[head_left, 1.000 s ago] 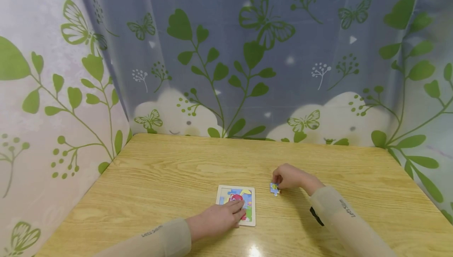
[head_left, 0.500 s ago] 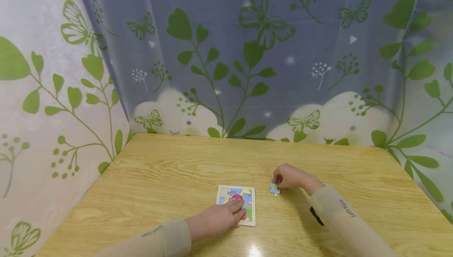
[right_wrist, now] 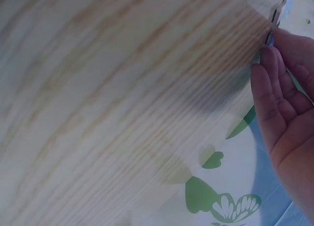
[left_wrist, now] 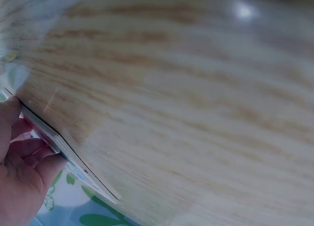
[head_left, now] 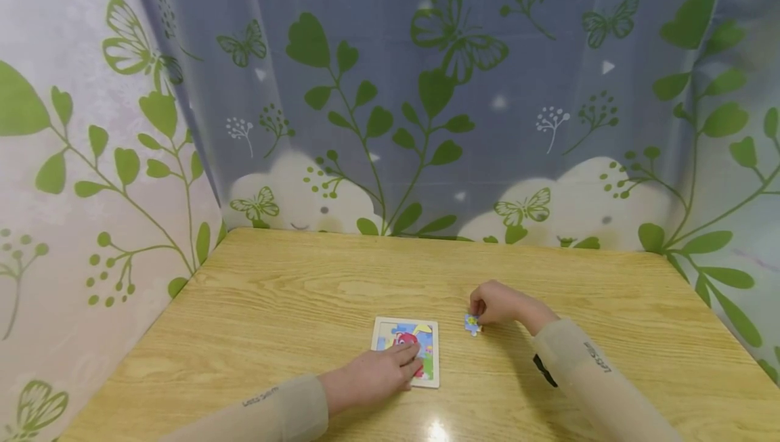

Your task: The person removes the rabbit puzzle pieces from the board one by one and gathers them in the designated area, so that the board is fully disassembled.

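A small framed puzzle with a red figure [head_left: 428, 354] lies flat on the wooden table. My left hand [head_left: 379, 376] rests across its lower left part, fingers extended over the picture and hiding some of it. In the left wrist view, the left hand [left_wrist: 24, 162] touches the frame's edge [left_wrist: 88, 169]. Right of the frame, a blue puzzle piece with a yellow mark [head_left: 472, 323] is at the fingertips of my right hand [head_left: 501, 303], thumb and curled fingers pinching its edge. The right wrist view shows the right hand [right_wrist: 289, 98] at the piece, mostly cut off by the picture's edge.
The wooden table [head_left: 292, 293] reaches back to a blue-grey curtain [head_left: 378, 90] printed with green leaves and butterflies. Pale patterned curtains stand at the left [head_left: 73, 225] and right sides. Light reflects off the tabletop near the front.
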Motion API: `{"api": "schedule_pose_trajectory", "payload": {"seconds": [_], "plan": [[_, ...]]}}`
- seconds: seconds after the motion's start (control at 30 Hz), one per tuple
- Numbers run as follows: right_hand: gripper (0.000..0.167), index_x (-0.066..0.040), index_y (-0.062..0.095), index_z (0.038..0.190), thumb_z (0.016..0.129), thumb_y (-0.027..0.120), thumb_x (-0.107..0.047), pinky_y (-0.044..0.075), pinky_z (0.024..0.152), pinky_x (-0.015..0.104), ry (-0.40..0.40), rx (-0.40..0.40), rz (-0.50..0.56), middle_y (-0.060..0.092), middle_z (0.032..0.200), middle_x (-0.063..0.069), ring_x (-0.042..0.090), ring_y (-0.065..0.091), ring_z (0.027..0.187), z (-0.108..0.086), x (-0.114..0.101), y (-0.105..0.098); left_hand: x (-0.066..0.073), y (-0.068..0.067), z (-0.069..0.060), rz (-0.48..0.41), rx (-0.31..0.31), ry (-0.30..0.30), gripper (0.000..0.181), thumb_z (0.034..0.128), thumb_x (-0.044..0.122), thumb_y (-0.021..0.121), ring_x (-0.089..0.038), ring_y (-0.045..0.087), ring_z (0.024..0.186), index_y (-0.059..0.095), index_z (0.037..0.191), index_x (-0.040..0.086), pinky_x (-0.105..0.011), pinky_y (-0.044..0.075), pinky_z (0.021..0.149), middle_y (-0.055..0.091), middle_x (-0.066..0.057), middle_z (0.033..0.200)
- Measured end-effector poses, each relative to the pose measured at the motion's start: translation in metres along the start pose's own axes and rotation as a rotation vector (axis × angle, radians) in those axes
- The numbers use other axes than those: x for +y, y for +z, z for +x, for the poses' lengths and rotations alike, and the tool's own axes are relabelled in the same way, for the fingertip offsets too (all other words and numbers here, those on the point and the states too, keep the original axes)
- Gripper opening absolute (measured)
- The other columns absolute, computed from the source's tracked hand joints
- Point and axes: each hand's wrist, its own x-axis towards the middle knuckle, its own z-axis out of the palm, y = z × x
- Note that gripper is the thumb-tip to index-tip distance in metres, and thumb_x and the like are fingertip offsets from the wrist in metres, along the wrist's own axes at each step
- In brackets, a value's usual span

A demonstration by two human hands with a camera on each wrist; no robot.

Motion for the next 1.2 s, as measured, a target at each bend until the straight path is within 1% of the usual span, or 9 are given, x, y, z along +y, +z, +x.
{"api": "schedule_pose_trajectory", "payload": {"seconds": [0.2, 0.3, 0.53, 0.63, 0.87, 1.0, 1.07, 1.2], "plan": [[0.007, 0.000, 0.062, 0.072, 0.071, 0.063, 0.007, 0.045, 0.057, 0.020, -0.003, 0.001, 0.009, 0.059, 0.071, 0.003, 0.007, 0.053, 0.063, 0.000, 0.000, -0.001, 0.000, -0.001, 0.000, -0.005, -0.006, -0.009, 0.044, 0.0921, 0.034, 0.042, -0.018, 0.036, 0.122, 0.048, 0.128, 0.010, -0.025, 0.040, 0.089, 0.039, -0.009, 0.134], [0.007, 0.000, 0.062, 0.072, 0.070, 0.063, 0.006, 0.045, 0.057, 0.021, -0.004, 0.002, 0.025, 0.059, 0.070, 0.003, 0.007, 0.053, 0.063, 0.000, 0.001, -0.001, 0.000, -0.001, 0.001, 0.011, -0.006, -0.010, 0.044, 0.0919, 0.035, 0.042, -0.018, 0.037, 0.122, 0.048, 0.128, 0.010, -0.025, 0.040, 0.089, 0.040, -0.008, 0.134], [0.008, -0.004, 0.060, 0.071, 0.070, 0.061, 0.004, 0.044, 0.056, 0.022, -0.014, 0.028, 0.029, 0.055, 0.068, -0.003, 0.006, 0.049, 0.061, 0.000, 0.000, -0.001, 0.000, 0.000, 0.001, 0.026, 0.016, -0.001, 0.043, 0.0912, 0.035, 0.044, -0.017, 0.038, 0.120, 0.050, 0.126, 0.010, -0.025, 0.041, 0.087, 0.042, -0.008, 0.132], [0.008, -0.005, 0.060, 0.071, 0.071, 0.060, 0.003, 0.044, 0.056, 0.023, -0.017, 0.035, 0.031, 0.054, 0.067, -0.005, 0.006, 0.048, 0.061, 0.000, -0.004, -0.002, 0.000, 0.001, 0.002, 0.031, 0.014, 0.000, 0.043, 0.0910, 0.035, 0.044, -0.017, 0.039, 0.120, 0.050, 0.126, 0.011, -0.024, 0.042, 0.087, 0.042, -0.008, 0.132], [0.006, -0.003, 0.061, 0.074, 0.073, 0.059, 0.003, 0.045, 0.058, 0.023, -0.057, 0.044, 0.000, 0.055, 0.069, -0.003, 0.006, 0.049, 0.063, 0.004, -0.018, -0.002, 0.001, -0.001, 0.004, 0.043, -0.006, -0.016, 0.043, 0.0911, 0.035, 0.044, -0.018, 0.037, 0.121, 0.050, 0.126, 0.011, -0.025, 0.042, 0.086, 0.041, -0.007, 0.133], [0.005, -0.002, 0.062, 0.076, 0.073, 0.060, 0.002, 0.045, 0.059, 0.022, -0.070, 0.038, 0.011, 0.056, 0.070, -0.004, 0.006, 0.050, 0.064, 0.006, -0.023, 0.000, 0.003, -0.003, 0.004, 0.066, -0.014, -0.012, 0.042, 0.0919, 0.034, 0.043, -0.016, 0.036, 0.122, 0.050, 0.126, 0.011, -0.024, 0.042, 0.087, 0.041, -0.006, 0.133], [0.005, -0.002, 0.062, 0.077, 0.073, 0.061, 0.002, 0.045, 0.059, 0.022, -0.078, 0.036, 0.017, 0.056, 0.070, -0.003, 0.006, 0.050, 0.064, 0.009, -0.025, 0.001, 0.003, -0.003, 0.005, 0.067, -0.028, -0.008, 0.042, 0.0923, 0.034, 0.043, -0.016, 0.035, 0.123, 0.049, 0.126, 0.010, -0.024, 0.040, 0.090, 0.041, -0.005, 0.133], [0.005, -0.001, 0.061, 0.076, 0.073, 0.060, 0.003, 0.046, 0.060, 0.022, -0.104, 0.034, 0.033, 0.057, 0.071, -0.003, 0.006, 0.051, 0.065, 0.013, -0.028, 0.005, 0.004, -0.004, 0.006, 0.042, -0.067, -0.010, 0.041, 0.0932, 0.031, 0.042, -0.016, 0.034, 0.124, 0.048, 0.127, 0.009, -0.024, 0.035, 0.094, 0.039, -0.006, 0.135]]}}
